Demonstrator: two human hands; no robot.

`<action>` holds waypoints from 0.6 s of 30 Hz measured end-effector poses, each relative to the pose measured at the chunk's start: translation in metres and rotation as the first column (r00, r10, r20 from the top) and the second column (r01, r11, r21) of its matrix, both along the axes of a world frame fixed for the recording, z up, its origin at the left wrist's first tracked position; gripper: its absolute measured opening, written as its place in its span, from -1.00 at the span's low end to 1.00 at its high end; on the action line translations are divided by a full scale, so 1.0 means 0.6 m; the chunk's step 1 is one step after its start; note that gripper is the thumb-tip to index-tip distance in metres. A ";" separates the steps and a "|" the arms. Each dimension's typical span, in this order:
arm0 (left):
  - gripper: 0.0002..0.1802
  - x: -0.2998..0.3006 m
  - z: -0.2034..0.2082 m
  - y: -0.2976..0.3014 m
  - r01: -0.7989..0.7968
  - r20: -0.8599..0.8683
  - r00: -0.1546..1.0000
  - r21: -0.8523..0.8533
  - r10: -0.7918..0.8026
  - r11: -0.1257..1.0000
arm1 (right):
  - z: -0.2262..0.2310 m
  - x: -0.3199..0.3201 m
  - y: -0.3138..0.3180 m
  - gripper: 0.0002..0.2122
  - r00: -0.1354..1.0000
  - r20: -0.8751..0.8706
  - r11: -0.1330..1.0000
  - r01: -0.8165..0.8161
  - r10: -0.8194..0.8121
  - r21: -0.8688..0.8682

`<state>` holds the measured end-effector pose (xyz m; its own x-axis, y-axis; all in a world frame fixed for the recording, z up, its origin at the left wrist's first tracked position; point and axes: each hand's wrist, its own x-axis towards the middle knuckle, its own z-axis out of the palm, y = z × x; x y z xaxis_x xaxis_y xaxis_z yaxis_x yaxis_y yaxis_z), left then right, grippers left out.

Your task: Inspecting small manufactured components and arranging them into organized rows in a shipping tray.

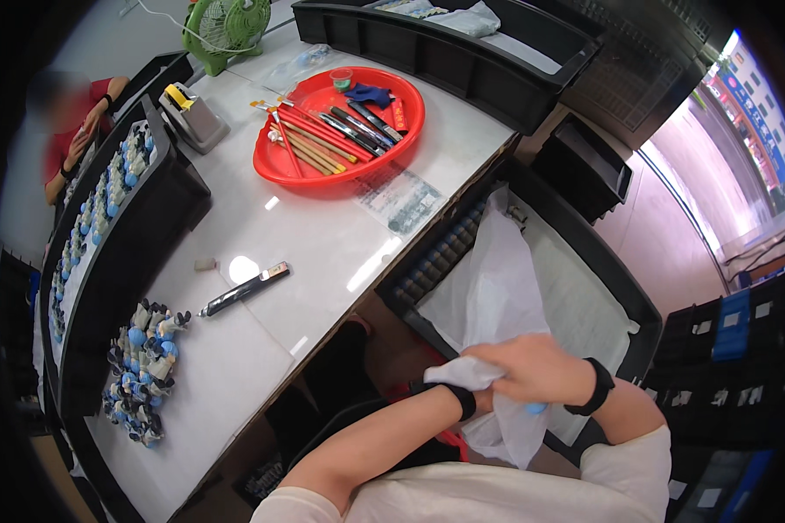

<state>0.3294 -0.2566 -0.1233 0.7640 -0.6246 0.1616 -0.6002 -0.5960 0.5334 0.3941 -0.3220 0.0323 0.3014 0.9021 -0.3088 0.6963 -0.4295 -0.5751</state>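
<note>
Over a black crate [591, 254] at the right of the table, my right hand [539, 370] is closed on a crumpled, thin white sheet [500, 288]. The sheet hangs down on both sides of the hands and drapes over the crate. Only a small part of my left hand [484, 400] shows, tucked under the right hand and the sheet; its fingers are hidden. Just below the right hand peeks a small round blue thing [535, 408], mostly covered. Inside the crate, a row of small grey-blue figures [440, 253] lines the table side, and white lining covers the bottom.
On the white table [235, 349] lie a cluster of small blue-and-white figures [144, 370], a black pen-shaped tool [244, 289] and a red tray [266, 161] of brushes and pens. Black bins [122, 261] border it. A green fan [227, 30] stands behind; another person [83, 122] sits far left.
</note>
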 end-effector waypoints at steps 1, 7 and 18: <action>-0.66 0.002 0.001 0.003 -0.023 -0.038 0.999 -0.075 0.020 0.997 | -0.013 0.010 -0.021 -0.66 0.989 -0.042 0.977 0.145 -0.140 0.159; -0.48 0.001 0.015 0.028 -0.129 -0.042 0.991 -0.002 0.129 0.992 | -0.090 0.077 -0.241 -0.77 0.397 -0.484 0.278 0.913 -0.780 0.299; -0.47 -0.012 0.030 0.023 0.087 -0.319 0.944 -0.014 -0.086 0.996 | -0.260 -0.025 -0.570 -0.85 -0.338 -0.550 -0.436 0.898 -0.764 0.053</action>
<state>0.3221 -0.2427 -0.1050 0.7185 -0.6906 -0.0821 -0.4478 -0.5497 0.7052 0.3794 -0.6642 -0.1238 0.7952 -0.4763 -0.3753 -0.4600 -0.0706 -0.8851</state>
